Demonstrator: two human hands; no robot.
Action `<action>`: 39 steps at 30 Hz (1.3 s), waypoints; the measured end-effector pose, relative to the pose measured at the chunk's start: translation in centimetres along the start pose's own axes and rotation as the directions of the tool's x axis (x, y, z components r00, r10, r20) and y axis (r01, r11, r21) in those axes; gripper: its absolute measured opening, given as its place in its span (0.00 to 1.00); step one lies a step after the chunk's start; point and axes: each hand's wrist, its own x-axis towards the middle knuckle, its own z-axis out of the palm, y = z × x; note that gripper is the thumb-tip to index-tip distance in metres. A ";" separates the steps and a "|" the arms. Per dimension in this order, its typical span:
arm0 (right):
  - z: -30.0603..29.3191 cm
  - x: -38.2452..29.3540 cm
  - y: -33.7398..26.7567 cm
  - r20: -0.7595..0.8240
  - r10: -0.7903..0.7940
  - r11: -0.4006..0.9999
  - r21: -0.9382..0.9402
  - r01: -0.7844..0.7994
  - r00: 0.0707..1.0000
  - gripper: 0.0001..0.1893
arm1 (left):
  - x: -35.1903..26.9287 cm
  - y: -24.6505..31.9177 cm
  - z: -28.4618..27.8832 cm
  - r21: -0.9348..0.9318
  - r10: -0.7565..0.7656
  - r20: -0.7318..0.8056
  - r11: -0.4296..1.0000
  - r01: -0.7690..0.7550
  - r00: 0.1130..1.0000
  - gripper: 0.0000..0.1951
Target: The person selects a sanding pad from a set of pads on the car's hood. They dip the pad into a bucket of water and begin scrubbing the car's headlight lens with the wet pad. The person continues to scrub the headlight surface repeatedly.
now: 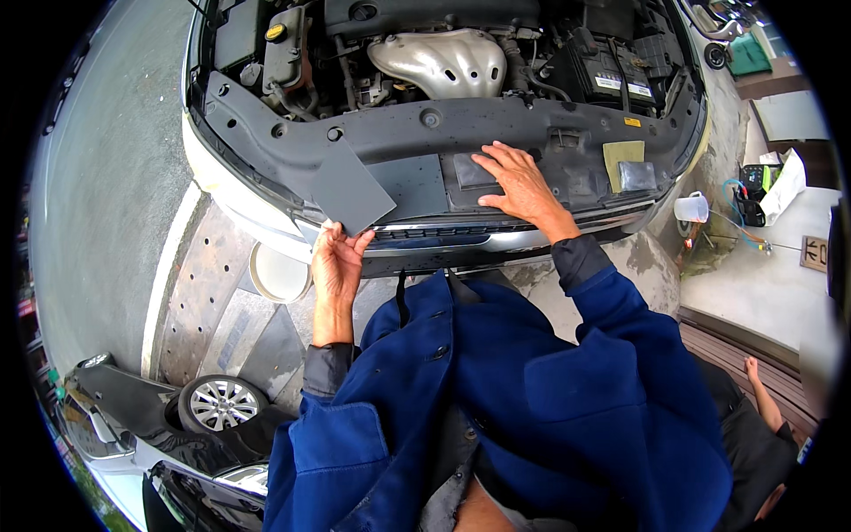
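My left hand (336,269) pinches the lower edge of a dark grey sheet (352,186), which looks like sandpaper, between thumb and fingers. Under and beside it, a second grey sheet (422,183) lies on the black plastic radiator cover (392,136) of a car with its hood up. My right hand (525,189) is spread palm down over the cover, holding nothing. Its fingers overlap a small dark flat block (471,171); whether they touch it I cannot tell. Farther right, a yellowish sheet (615,151) lies partly under a small grey pad (637,177).
Behind the cover are the silver heat shield (439,60), a coolant tank (286,53) and the battery (611,76). A pale bucket (279,272) stands at lower left, near another car's wheel (223,403). At right are a plastic jug (691,207) and a seated person (744,432).
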 end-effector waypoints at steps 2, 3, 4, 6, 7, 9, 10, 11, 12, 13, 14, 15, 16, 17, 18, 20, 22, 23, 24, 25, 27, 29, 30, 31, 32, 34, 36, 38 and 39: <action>0.4 -0.7 1.6 0.048 -0.016 1.000 -0.021 0.017 0.999 0.36 | 0.2 0.4 1.1 0.030 0.021 0.054 0.999 -0.023 0.998 0.14; 0.8 -0.9 2.1 -0.008 -0.038 0.999 -0.005 0.038 0.999 0.34 | 0.2 0.5 1.6 0.043 0.039 0.094 0.998 -0.043 0.995 0.15; 1.2 -0.9 2.5 -0.006 -0.014 1.000 0.003 0.014 1.000 0.33 | 0.3 0.6 2.3 0.043 0.035 0.094 0.998 -0.039 0.995 0.12; 1.6 -0.8 2.7 -0.064 0.013 1.000 0.019 -0.012 0.998 0.29 | 0.5 0.7 3.7 0.084 0.022 0.046 0.996 -0.026 0.999 0.09; 1.5 -0.6 2.7 -0.121 0.013 1.000 0.027 -0.010 0.993 0.27 | 0.7 0.8 4.4 0.111 0.018 0.035 0.994 -0.022 0.999 0.07; 0.5 -0.5 2.3 -0.255 0.089 0.991 0.118 -0.060 0.963 0.23 | 1.1 0.8 5.8 0.156 0.004 0.018 0.988 -0.006 1.000 0.05; -0.4 -0.5 2.0 -0.331 0.173 0.974 0.200 -0.110 0.928 0.21 | 1.4 0.6 6.5 0.177 -0.009 0.040 0.984 0.002 0.999 0.04; -1.4 -0.8 1.7 -0.404 0.264 0.948 0.276 -0.159 0.876 0.20 | 1.7 0.5 7.2 0.182 -0.037 0.045 0.983 0.028 0.998 0.04; -2.4 -1.1 1.3 -0.440 0.359 0.888 0.432 -0.157 0.823 0.22 | 2.1 0.1 7.9 0.220 -0.057 0.029 0.974 0.050 0.998 0.05; -3.5 -1.8 0.9 -0.265 0.579 0.680 0.679 -0.277 0.771 0.23 | 2.5 -0.3 8.5 0.249 -0.073 0.033 0.967 0.062 0.997 0.05; -4.5 -2.7 0.3 -0.219 0.640 0.541 0.809 -0.230 0.736 0.24 | 2.8 -0.8 9.2 0.268 -0.096 0.048 0.960 0.080 0.994 0.07; -5.4 -3.8 -0.2 -0.164 0.694 0.372 0.915 -0.155 0.701 0.24 | 3.1 -1.6 9.9 0.273 -0.128 0.105 0.957 0.096 0.986 0.08; -6.0 -4.8 -0.8 -0.099 0.734 0.169 0.985 -0.039 0.672 0.24 | 3.3 -2.4 10.5 0.280 -0.155 0.141 0.954 0.111 0.978 0.08; -6.4 -6.0 -1.4 -0.051 0.711 -0.044 0.992 0.116 0.701 0.24 | 3.4 -3.1 11.1 0.284 -0.176 0.180 0.951 0.121 0.968 0.09; -6.8 -7.3 -1.7 -0.027 0.708 -0.136 0.975 0.174 0.706 0.23 | 3.5 -4.1 11.8 0.319 -0.210 0.191 0.937 0.142 0.959 0.11; -7.2 -9.6 -2.1 0.025 0.759 -0.256 0.930 0.263 0.651 0.23 | 3.6 -6.0 13.1 0.309 -0.258 0.268 0.936 0.170 0.928 0.11; -7.3 -11.7 -1.9 -0.004 0.776 -0.284 0.891 0.354 0.631 0.22 | 3.3 -7.7 14.4 0.316 -0.290 0.285 0.928 0.196 0.914 0.12; -7.4 -12.5 -1.7 0.041 0.806 -0.300 0.888 0.348 0.590 0.22 | 3.1 -8.3 14.9 0.315 -0.306 0.303 0.926 0.208 0.903 0.12; -7.6 -13.3 -1.3 0.039 0.815 -0.301 0.881 0.365 0.577 0.21 | 2.8 -9.1 15.5 0.307 -0.319 0.326 0.926 0.219 0.890 0.12; -7.7 -14.0 -0.9 0.013 0.796 -0.312 0.866 0.390 0.606 0.21 | 2.3 -9.7 16.0 0.286 -0.330 0.352 0.929 0.236 0.876 0.12; -8.1 -15.1 -0.3 -0.003 0.764 -0.349 0.840 0.417 0.645 0.23 | 1.2 -10.9 17.2 0.324 -0.336 0.341 0.919 0.226 0.878 0.12; -8.3 -16.1 -0.1 -0.121 0.651 -0.394 0.790 0.470 0.749 0.25 | -0.2 -12.1 18.5 0.349 -0.332 0.335 0.913 0.211 0.882 0.12; -8.2 -16.4 -0.3 -0.259 0.507 -0.490 0.698 0.522 0.822 0.26 | -1.0 -12.7 19.1 0.298 -0.333 0.386 0.928 0.226 0.860 0.12; -8.0 -17.0 -0.4 -0.121 0.602 -0.465 0.750 0.470 0.789 0.26 | -1.9 -13.5 19.7 0.290 -0.348 0.372 0.924 0.248 0.860 0.13; -7.6 -17.5 -0.8 -0.052 0.704 -0.412 0.783 0.466 0.709 0.26 | -2.6 -14.3 20.4 0.279 -0.351 0.370 0.925 0.257 0.860 0.13; -6.8 -18.8 -1.4 0.110 0.801 -0.425 0.796 0.430 0.588 0.28 | -4.3 -16.1 21.5 0.248 -0.360 0.395 0.928 0.279 0.845 0.14; -6.0 -20.3 -1.5 -0.022 0.776 -0.365 0.799 0.478 0.630 0.29 | -5.7 -17.7 22.2 0.245 -0.340 0.407 0.935 0.257 0.848 0.13; -5.4 -21.9 -1.2 -0.068 0.730 -0.373 0.793 0.481 0.680 0.31 | -7.0 -18.8 22.4 0.296 -0.315 0.352 0.931 0.215 0.881 0.13; -5.3 -22.6 -0.9 -0.071 0.735 -0.370 0.792 0.486 0.675 0.32 | -7.4 -19.2 22.5 0.309 -0.304 0.324 0.929 0.203 0.896 0.13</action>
